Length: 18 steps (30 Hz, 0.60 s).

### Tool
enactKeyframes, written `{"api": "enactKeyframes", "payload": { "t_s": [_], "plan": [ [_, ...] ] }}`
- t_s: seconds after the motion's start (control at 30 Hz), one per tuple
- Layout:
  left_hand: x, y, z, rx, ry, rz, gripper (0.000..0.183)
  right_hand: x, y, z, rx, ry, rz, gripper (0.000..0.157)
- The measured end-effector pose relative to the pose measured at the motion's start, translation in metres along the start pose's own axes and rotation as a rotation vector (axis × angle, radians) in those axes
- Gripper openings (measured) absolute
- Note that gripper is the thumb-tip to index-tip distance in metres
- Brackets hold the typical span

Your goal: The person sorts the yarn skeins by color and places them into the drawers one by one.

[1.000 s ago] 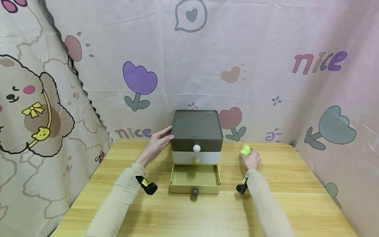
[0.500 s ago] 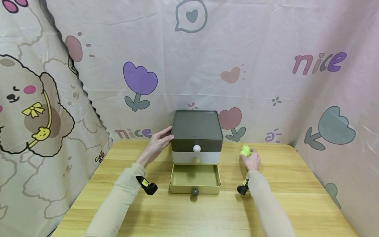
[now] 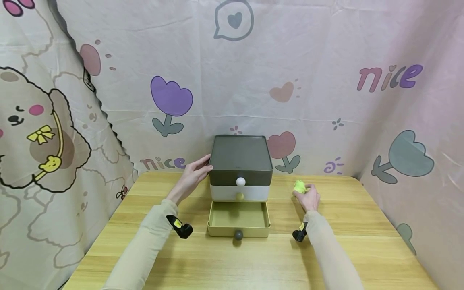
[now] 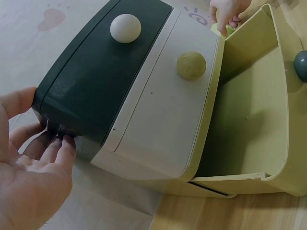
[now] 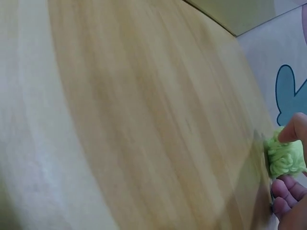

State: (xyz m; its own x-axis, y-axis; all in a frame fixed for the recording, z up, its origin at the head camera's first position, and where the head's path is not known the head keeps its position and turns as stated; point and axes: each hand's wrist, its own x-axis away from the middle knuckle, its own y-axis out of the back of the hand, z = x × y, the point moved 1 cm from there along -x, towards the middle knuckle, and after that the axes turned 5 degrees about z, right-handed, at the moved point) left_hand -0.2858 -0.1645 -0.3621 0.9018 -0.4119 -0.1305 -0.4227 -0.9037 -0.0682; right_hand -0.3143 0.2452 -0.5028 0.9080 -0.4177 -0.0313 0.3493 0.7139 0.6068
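Observation:
A small drawer unit (image 3: 240, 177) stands at the middle of the table, dark grey on top, white below. Its olive bottom drawer (image 3: 239, 231) is pulled out and holds nothing. My left hand (image 3: 191, 177) rests its fingertips against the unit's left side, near the top; in the left wrist view the fingers (image 4: 66, 148) touch the dark upper section. Off to the right, my right hand (image 3: 309, 197) pinches a yellow-green yarn ball (image 3: 299, 187) at the table top. Thumb and fingers lie on opposite sides of the yarn ball (image 5: 283, 155) in the right wrist view.
The wooden table (image 3: 253, 266) reaches back to a patterned cloth (image 3: 232, 80) hung behind it. The drawers have round knobs: a white knob (image 3: 241, 181), an olive knob (image 3: 239, 196) and a dark knob (image 3: 238, 235). The open drawer juts toward the front.
My right hand and the yarn ball have shifted slightly toward the front, and my right wrist has swung a little to the right. My left hand and the drawer unit have stayed put.

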Motion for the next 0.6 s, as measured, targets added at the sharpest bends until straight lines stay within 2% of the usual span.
{"api": "enactKeyframes", "payload": {
  "t_s": [0.3, 0.6],
  "plan": [
    [0.000, 0.001, 0.000, 0.018, 0.016, -0.017, 0.059, 0.002, -0.001, -0.001, -0.011, 0.038, -0.035, 0.057],
    [0.000, 0.000, 0.001, 0.023, 0.018, -0.013, 0.058, 0.014, 0.001, 0.003, -0.060, 0.058, -0.038, 0.055]
  ]
}}
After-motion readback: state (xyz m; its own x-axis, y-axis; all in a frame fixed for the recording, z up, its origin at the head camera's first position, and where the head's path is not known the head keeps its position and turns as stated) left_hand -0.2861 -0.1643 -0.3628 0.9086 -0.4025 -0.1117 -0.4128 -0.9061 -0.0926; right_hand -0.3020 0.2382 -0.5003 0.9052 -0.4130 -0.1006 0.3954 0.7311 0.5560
